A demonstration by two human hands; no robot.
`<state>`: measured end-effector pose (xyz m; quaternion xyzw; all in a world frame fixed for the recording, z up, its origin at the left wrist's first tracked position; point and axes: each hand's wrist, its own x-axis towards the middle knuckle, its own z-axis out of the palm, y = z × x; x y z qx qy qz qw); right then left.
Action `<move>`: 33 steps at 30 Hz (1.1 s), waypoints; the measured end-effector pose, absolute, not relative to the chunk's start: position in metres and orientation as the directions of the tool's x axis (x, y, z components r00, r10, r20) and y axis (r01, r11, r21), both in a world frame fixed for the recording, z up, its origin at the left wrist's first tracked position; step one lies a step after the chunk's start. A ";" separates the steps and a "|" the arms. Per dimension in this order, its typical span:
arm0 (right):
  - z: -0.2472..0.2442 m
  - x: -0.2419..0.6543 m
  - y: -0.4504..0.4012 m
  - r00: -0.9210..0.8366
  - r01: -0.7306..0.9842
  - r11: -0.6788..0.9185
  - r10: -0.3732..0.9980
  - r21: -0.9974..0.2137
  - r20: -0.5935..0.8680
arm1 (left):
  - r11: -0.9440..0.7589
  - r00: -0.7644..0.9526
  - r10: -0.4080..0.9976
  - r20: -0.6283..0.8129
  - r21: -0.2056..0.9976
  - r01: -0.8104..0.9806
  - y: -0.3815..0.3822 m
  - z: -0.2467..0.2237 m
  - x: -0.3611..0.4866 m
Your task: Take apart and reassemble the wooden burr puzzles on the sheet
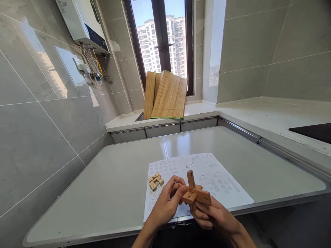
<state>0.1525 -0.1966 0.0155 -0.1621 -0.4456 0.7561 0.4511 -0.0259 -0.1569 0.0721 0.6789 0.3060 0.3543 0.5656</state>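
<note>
Between my two hands is a wooden burr puzzle (201, 196) of reddish-brown interlocking bars, some marked with numbers. One bar points upward and others stick out toward me and to the right. My left hand (169, 199) grips it from the left, thumb and fingers closed on a bar. From below and the right, my right hand (212, 215) holds it, with its fingers curled underneath and partly hidden. The puzzle is held above the near edge of a printed instruction sheet (178, 168). A second, paler wooden puzzle (156, 181) lies on the sheet's left side.
The sheet lies on a pale folding table (116, 172) with a metal rim. Behind it, a folded bamboo mat (169, 96) leans at the window on a white counter (243, 110). A water heater (82, 24) hangs on the tiled left wall.
</note>
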 end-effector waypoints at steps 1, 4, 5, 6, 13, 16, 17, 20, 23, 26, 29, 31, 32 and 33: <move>0.014 0.153 -0.197 -0.566 -0.523 -0.205 0.809 -0.827 0.157 | -0.184 0.549 0.823 0.146 0.983 0.014 -0.158 0.070 -0.026; 0.010 0.151 -0.197 -0.586 -0.516 -0.213 0.794 -0.829 0.160 | -0.185 0.516 0.840 0.166 0.983 -0.015 -0.158 0.064 -0.025; 0.009 0.150 -0.197 -0.579 -0.524 -0.213 0.799 -0.825 0.161 | -0.176 0.515 0.841 0.164 0.984 -0.026 -0.158 0.062 -0.024; 0.009 0.149 -0.197 -0.571 -0.534 -0.215 0.805 -0.818 0.161 | -0.168 0.515 0.841 0.163 0.985 -0.037 -0.158 0.061 -0.023; 0.012 0.140 -0.197 -0.513 -0.554 -0.197 0.846 -0.809 0.145 | -0.043 0.460 0.878 0.132 0.979 -0.199 -0.155 0.053 -0.016; 0.013 0.137 -0.197 -0.485 -0.545 -0.194 0.866 -0.816 0.119 | -0.010 0.435 0.894 0.109 0.974 -0.225 -0.152 0.050 -0.015; 0.014 0.136 -0.196 -0.478 -0.549 -0.199 0.871 -0.812 0.110 | -0.006 0.435 0.895 0.102 0.976 -0.217 -0.150 0.049 -0.015; 0.018 0.136 -0.194 -0.455 -0.569 -0.230 0.888 -0.790 0.069 | 0.004 0.441 0.896 0.055 0.991 -0.132 -0.145 0.044 -0.017; 0.021 0.147 -0.188 -0.397 -0.576 -0.244 0.918 -0.781 0.006 | -0.073 0.358 0.933 0.038 0.994 0.086 -0.142 0.038 -0.028; 0.021 0.169 -0.176 -0.323 -0.509 -0.230 0.944 -0.829 -0.063 | -0.280 0.242 0.951 0.195 0.873 0.399 -0.140 0.030 -0.048; 0.021 0.196 -0.157 -0.184 -0.358 -0.182 0.975 -0.916 -0.121 | -0.381 0.147 0.914 0.377 0.680 0.626 -0.136 0.023 -0.074; 0.021 0.213 -0.140 -0.099 -0.260 -0.191 0.980 -0.947 -0.170 | -0.414 0.149 0.882 0.446 0.585 0.697 -0.131 0.018 -0.089; 0.021 0.220 -0.132 -0.041 -0.213 -0.205 0.979 -0.955 -0.201 | -0.420 0.158 0.874 0.460 0.548 0.723 -0.128 0.015 -0.096; 0.020 0.228 -0.123 0.019 -0.170 -0.204 0.977 -0.964 -0.211 | -0.422 0.166 0.867 0.470 0.515 0.746 -0.125 0.012 -0.101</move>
